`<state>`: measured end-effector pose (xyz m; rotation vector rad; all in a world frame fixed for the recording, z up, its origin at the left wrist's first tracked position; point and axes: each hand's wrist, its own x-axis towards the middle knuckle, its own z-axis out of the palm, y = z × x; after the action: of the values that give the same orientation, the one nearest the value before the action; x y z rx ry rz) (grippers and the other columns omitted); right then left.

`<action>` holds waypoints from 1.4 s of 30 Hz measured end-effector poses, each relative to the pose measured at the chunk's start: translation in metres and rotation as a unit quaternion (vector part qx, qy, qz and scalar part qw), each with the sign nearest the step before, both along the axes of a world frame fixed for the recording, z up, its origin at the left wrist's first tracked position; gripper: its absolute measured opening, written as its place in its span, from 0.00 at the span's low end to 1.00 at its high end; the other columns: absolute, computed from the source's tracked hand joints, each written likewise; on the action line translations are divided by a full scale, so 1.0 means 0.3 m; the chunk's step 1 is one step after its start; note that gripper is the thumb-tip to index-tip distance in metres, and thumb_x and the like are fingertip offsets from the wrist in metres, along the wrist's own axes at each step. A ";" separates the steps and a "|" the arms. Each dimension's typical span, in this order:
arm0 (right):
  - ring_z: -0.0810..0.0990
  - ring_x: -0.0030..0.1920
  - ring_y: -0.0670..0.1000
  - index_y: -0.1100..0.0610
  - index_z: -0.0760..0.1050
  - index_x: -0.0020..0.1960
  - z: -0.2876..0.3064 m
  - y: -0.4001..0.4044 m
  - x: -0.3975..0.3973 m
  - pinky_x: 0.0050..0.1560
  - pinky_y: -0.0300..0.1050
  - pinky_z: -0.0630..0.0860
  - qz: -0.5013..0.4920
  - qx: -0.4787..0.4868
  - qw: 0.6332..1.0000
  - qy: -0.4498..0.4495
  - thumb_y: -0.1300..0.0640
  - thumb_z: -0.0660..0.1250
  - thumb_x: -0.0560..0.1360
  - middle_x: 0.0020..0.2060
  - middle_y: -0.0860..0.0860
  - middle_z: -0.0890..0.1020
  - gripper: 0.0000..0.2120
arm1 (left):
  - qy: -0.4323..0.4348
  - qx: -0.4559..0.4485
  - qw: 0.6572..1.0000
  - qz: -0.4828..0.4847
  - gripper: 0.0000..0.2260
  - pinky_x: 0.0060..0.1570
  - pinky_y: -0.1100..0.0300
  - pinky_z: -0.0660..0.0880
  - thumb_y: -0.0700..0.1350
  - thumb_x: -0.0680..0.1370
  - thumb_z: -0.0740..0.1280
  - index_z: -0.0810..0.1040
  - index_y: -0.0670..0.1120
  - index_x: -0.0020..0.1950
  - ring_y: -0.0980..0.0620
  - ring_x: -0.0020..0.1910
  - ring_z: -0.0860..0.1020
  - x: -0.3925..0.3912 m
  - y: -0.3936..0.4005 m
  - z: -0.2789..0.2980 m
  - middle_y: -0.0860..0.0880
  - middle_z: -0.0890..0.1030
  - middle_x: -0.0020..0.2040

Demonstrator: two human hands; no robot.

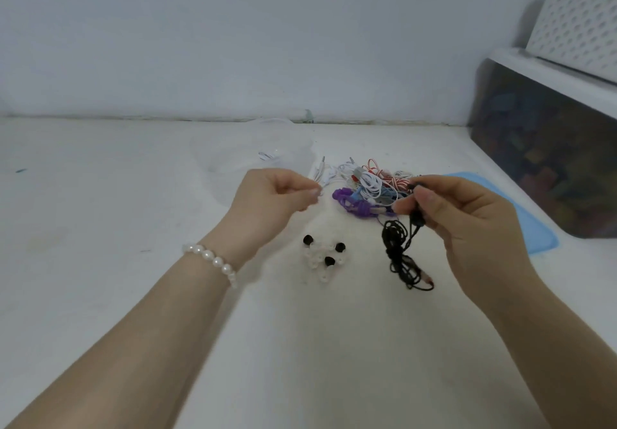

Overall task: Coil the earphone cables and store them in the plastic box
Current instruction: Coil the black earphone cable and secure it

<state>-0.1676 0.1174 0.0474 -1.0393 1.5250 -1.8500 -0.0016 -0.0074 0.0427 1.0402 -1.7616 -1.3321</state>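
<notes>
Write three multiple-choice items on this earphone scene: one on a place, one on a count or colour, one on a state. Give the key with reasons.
1. Where does the blue mat lie?
A. under the left forearm
B. on the table, right of the cable pile
C. on top of the dark bin

2. How many black ear tips lie on the table?
A. one
B. three
C. six

3. What is the right hand doing?
A. resting flat and empty
B. pressing the mat
C. holding the black earphone cable, whose bundle hangs below it

Key: 1 B, the mat lies beside the pile, in front of the dark bin. 2 B, three black tips show among pale ones. 3 C, fingers curl round the cable's upper end.
</notes>
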 end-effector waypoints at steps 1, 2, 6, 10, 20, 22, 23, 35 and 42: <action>0.82 0.37 0.50 0.55 0.80 0.41 -0.001 0.000 -0.005 0.49 0.43 0.76 -0.005 0.004 1.000 -0.004 0.60 0.68 0.68 0.31 0.51 0.84 0.04 | -0.030 -0.019 0.999 0.001 0.03 0.27 0.74 0.66 0.39 0.71 0.71 0.82 0.46 0.40 0.63 0.24 0.71 0.008 -0.014 -0.008 0.50 0.78 0.32; 0.82 0.36 0.49 0.54 0.80 0.41 -0.003 -0.001 -0.010 0.49 0.43 0.76 -0.011 0.010 1.000 -0.001 0.61 0.68 0.68 0.30 0.50 0.84 0.04 | -0.060 -0.031 0.998 -0.007 0.04 0.27 0.75 0.65 0.39 0.71 0.72 0.82 0.47 0.39 0.64 0.24 0.70 0.014 -0.025 -0.017 0.50 0.77 0.31; 0.81 0.32 0.43 0.55 0.80 0.42 -0.004 -0.001 -0.006 0.41 0.32 0.76 -0.017 0.025 0.999 0.027 0.65 0.67 0.71 0.27 0.47 0.83 0.06 | -0.194 -0.072 0.977 -0.054 0.04 0.33 0.69 0.68 0.40 0.71 0.71 0.83 0.48 0.43 0.62 0.28 0.72 0.014 -0.033 -0.044 0.57 0.78 0.32; 0.79 0.28 0.41 0.58 0.79 0.42 -0.008 -0.005 0.011 0.35 0.29 0.73 -0.005 0.031 0.999 0.035 0.66 0.67 0.70 0.25 0.47 0.82 0.05 | -0.276 -0.082 0.953 -0.097 0.06 0.32 0.67 0.68 0.42 0.72 0.70 0.82 0.50 0.47 0.61 0.30 0.72 0.018 -0.033 -0.050 0.57 0.74 0.35; 0.78 0.27 0.40 0.61 0.79 0.43 -0.020 -0.007 0.025 0.32 0.28 0.72 0.007 0.047 0.998 0.045 0.67 0.68 0.70 0.24 0.47 0.82 0.04 | -0.295 -0.111 0.943 -0.110 0.05 0.26 0.77 0.66 0.40 0.72 0.69 0.83 0.48 0.45 0.68 0.23 0.72 0.012 -0.027 -0.054 0.58 0.76 0.31; 0.78 0.27 0.41 0.61 0.80 0.43 -0.021 -0.007 0.024 0.32 0.28 0.72 0.007 0.048 0.998 0.047 0.67 0.68 0.70 0.25 0.47 0.82 0.04 | -0.273 -0.116 0.951 -0.080 0.05 0.29 0.77 0.67 0.40 0.72 0.69 0.83 0.48 0.43 0.64 0.29 0.75 0.018 -0.024 -0.041 0.59 0.77 0.32; 0.78 0.26 0.41 0.60 0.80 0.42 -0.021 -0.007 0.024 0.32 0.29 0.72 0.007 0.049 0.998 0.048 0.67 0.68 0.70 0.25 0.47 0.82 0.04 | -0.249 -0.119 0.960 -0.057 0.04 0.32 0.76 0.69 0.39 0.71 0.70 0.83 0.48 0.42 0.61 0.33 0.77 0.019 -0.022 -0.035 0.58 0.78 0.33; 0.82 0.32 0.47 0.59 0.80 0.40 0.004 0.011 0.034 0.36 0.37 0.78 0.042 0.024 0.997 0.060 0.60 0.72 0.57 0.30 0.49 0.84 0.12 | 0.187 0.257 0.938 -0.139 0.08 0.45 0.60 0.80 0.28 0.72 0.64 0.81 0.35 0.45 0.51 0.37 0.83 -0.072 0.155 0.003 0.43 0.84 0.36; 0.81 0.30 0.43 0.61 0.81 0.38 0.014 0.017 0.034 0.35 0.32 0.76 0.052 0.020 0.997 0.062 0.63 0.72 0.55 0.28 0.46 0.83 0.11 | 0.191 0.253 0.940 -0.126 0.11 0.43 0.61 0.80 0.27 0.71 0.64 0.83 0.40 0.40 0.51 0.37 0.83 -0.069 0.162 0.005 0.43 0.84 0.37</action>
<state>-0.1575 0.1224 0.0516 -1.2099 1.5408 -1.7066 -0.0224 0.0412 0.0441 0.7489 -1.3151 -2.0665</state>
